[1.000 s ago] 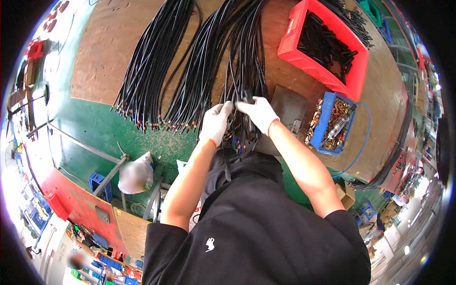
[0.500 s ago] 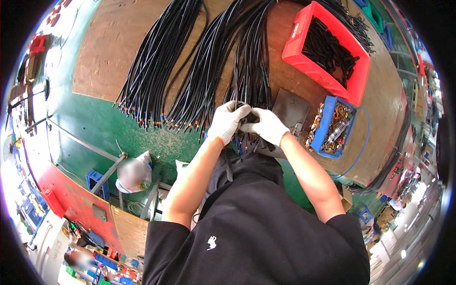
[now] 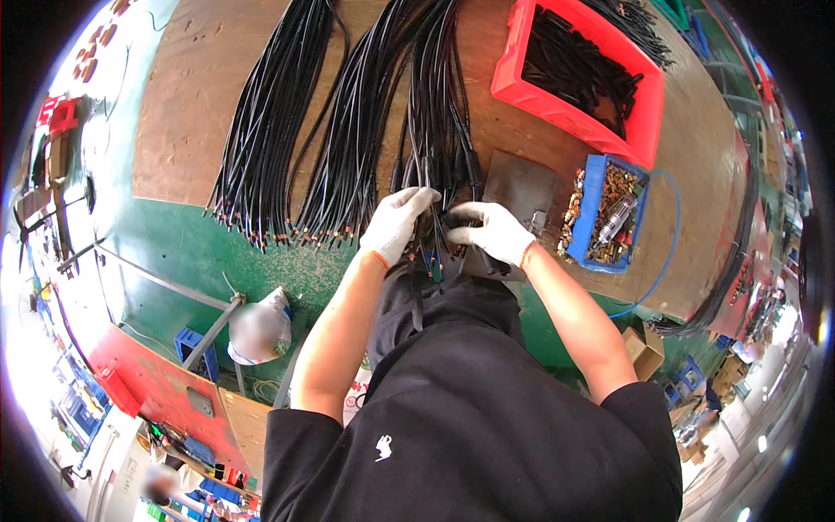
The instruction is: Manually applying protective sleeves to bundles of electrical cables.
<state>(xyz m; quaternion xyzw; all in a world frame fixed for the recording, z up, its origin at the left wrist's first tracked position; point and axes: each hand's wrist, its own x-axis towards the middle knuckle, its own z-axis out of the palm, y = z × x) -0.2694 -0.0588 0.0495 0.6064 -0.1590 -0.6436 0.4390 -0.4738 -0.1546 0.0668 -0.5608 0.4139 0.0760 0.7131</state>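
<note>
Cables [image 3: 439,96] crowd left hand [image 3: 396,224], pinching some, and right hand [image 3: 496,233], grip unclear, near blue tray [image 3: 591,204] and red bin [image 3: 565,120].

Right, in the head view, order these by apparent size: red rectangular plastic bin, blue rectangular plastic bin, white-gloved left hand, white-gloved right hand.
1. Red bin
2. Blue bin
3. Left hand and right hand: look alike, so unranked.
</note>
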